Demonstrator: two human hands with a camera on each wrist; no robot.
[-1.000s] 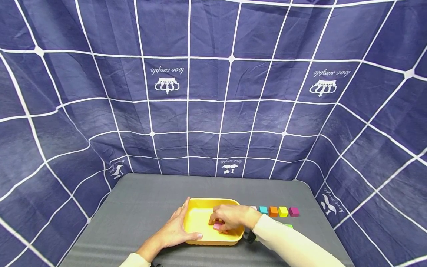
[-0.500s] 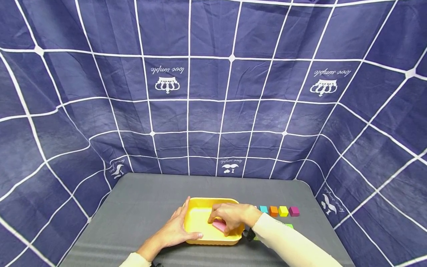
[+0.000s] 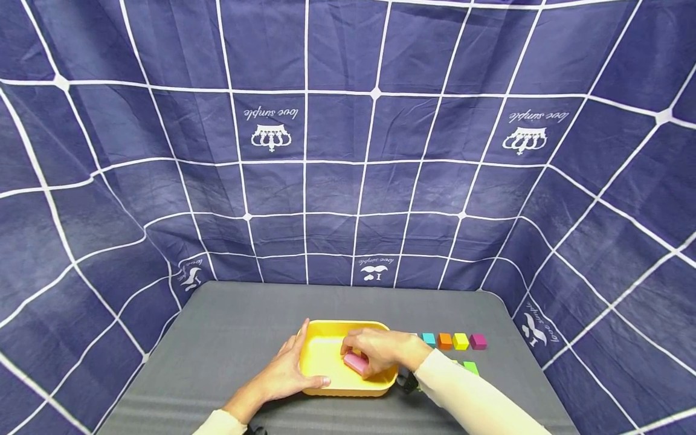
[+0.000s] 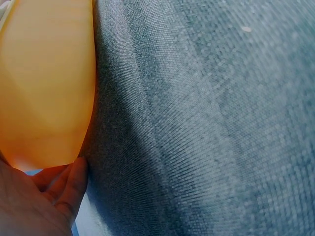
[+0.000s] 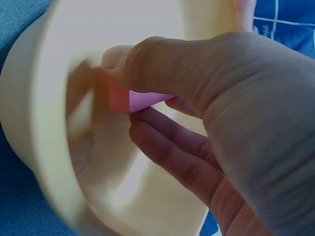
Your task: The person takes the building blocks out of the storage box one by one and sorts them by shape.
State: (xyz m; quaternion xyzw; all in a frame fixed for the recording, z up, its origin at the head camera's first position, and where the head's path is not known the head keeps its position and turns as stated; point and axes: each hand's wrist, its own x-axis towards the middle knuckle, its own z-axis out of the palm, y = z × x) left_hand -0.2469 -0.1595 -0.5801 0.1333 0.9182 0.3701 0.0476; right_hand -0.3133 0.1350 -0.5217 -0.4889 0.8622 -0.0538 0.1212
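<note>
A yellow plastic box (image 3: 348, 391) with rounded corners stands on the dark grey table. My left hand (image 3: 285, 371) holds its left end, thumb over the near rim and fingers along the outer wall. In the left wrist view the left-hand fingers (image 4: 74, 189) lie against the outside of the box. My right hand (image 3: 375, 349) reaches down inside the box and pinches a pink block (image 3: 356, 363) between thumb and fingers. From the right wrist, the pink block (image 5: 147, 98) shows a redder end face beside the thumb, its rest hidden by the hand.
Right of the box runs a row of small cubes: teal (image 3: 429, 340), orange (image 3: 444, 341), yellow (image 3: 461, 341) and magenta (image 3: 478, 342), with a pale one partly hidden. A green block (image 3: 470, 367) lies nearer, partly behind the right sleeve (image 3: 462, 393). A blue curtain (image 3: 337, 187) with white lines surrounds the table.
The pink block has turned inside the box, its long side showing more, while my right-hand fingers shifted slightly around it. My left hand and the box have stayed in place.
</note>
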